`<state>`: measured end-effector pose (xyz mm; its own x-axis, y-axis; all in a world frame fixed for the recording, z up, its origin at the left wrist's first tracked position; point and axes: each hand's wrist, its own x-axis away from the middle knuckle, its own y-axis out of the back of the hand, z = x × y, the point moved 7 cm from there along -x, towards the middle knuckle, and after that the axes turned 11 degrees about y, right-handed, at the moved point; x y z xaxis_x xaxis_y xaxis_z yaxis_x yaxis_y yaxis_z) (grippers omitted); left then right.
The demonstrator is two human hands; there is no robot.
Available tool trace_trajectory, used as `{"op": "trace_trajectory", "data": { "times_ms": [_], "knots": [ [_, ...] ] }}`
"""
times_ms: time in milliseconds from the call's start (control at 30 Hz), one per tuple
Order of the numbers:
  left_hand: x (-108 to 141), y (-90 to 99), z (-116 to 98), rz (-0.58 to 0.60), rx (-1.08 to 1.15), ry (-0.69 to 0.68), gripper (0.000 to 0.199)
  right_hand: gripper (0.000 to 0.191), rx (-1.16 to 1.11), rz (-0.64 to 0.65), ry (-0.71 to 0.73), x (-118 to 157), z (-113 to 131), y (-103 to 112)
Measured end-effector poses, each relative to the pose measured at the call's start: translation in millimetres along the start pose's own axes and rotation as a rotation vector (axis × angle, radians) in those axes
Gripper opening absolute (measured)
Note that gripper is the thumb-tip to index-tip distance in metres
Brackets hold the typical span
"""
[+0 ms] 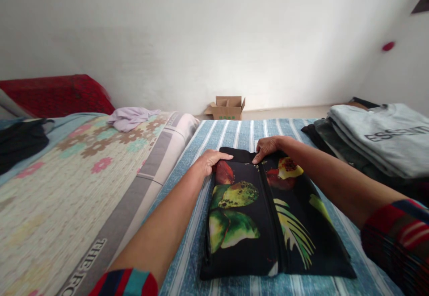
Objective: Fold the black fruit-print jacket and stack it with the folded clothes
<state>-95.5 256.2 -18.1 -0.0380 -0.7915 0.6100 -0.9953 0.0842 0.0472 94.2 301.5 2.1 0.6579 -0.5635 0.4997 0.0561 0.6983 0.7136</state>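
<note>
A black garment printed with fruit and leaves (241, 224) lies folded on a blue striped cloth (187, 171). My left hand (212, 160) pinches its far left corner, thumb on top and fingers out of sight beneath the edge. Near the middle of the same far edge, my right hand (266, 148) grips the fabric between thumb and bent fingers. A plain black band runs along the edge between both hands. One folded panel lies on the left, and the leaf-printed part spreads to the right.
Folded clothes with a grey lettered top (385, 131) are stacked at the right. An open cardboard box (228, 108) stands beyond the far edge. On the left are a flowered mattress (83, 175), a lilac cloth (130, 117), a black cloth (22, 142) and a red cover (56, 95).
</note>
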Motion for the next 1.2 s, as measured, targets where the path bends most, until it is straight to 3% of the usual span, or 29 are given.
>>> {"op": "trace_trajectory", "data": {
  "times_ms": [133,267,400,500,567,633,667,733,833,900,967,1033,1100,1200],
  "knots": [
    [14.0,-5.4,-8.7,0.058,0.078,-0.064,0.035,0.062,0.039,-0.095,0.056,15.1,13.6,12.5],
    [58.3,-7.0,-42.4,0.142,0.137,-0.268,0.048,0.052,0.123,-0.310,0.136,61.8,51.4,45.1],
    [146.2,-6.4,-88.8,0.129,0.093,-0.610,0.045,0.040,0.197,-0.577,0.208,142.9,114.9,73.2],
    [233.6,-4.7,-102.8,-0.103,-0.118,-0.952,0.037,0.036,0.350,-0.825,0.175,209.9,156.6,68.1],
    [287.5,-11.5,-87.3,-0.323,-0.384,-1.155,0.032,0.033,0.475,-0.966,0.183,245.7,175.2,40.1],
    [325.9,-28.5,-49.5,-0.438,-0.645,-1.339,0.033,0.029,0.624,-1.059,0.269,268.7,186.7,-10.3],
    [338.0,-40.8,-23.0,-0.389,-0.741,-1.435,0.035,0.026,0.654,-1.073,0.329,274.7,187.8,-42.1],
    [351.2,-60.7,35.7,-0.293,-0.822,-1.584,0.019,0.019,0.637,-1.102,0.395,280.9,181.0,-109.1],
    [359.9,-81.7,118.0,-0.310,-0.851,-1.811,0.021,0.030,0.578,-1.132,0.441,283.0,168.5,-201.4],
    [352.7,-95.0,156.8,-0.295,-0.958,-1.802,0.022,0.029,0.573,-1.152,0.440,283.5,164.9,-244.8],
    [345.2,-102.8,180.0,-0.277,-1.030,-1.781,0.021,0.028,0.623,-1.222,0.408,286.3,165.3,-269.4],
    [344.2,-103.6,189.4,-0.283,-0.999,-1.828,0.024,0.028,0.657,-1.273,0.344,286.7,164.8,-279.5],
    [347.4,-101.2,190.4,-0.287,-0.939,-1.890,0.029,0.029,0.652,-1.294,0.282,285.5,162.5,-282.2],
    [346.6,-103.4,185.3,-0.230,-1.051,-1.788,0.030,0.028,0.652,-1.323,0.234,287.6,159.7,-287.0]
  ]
}}
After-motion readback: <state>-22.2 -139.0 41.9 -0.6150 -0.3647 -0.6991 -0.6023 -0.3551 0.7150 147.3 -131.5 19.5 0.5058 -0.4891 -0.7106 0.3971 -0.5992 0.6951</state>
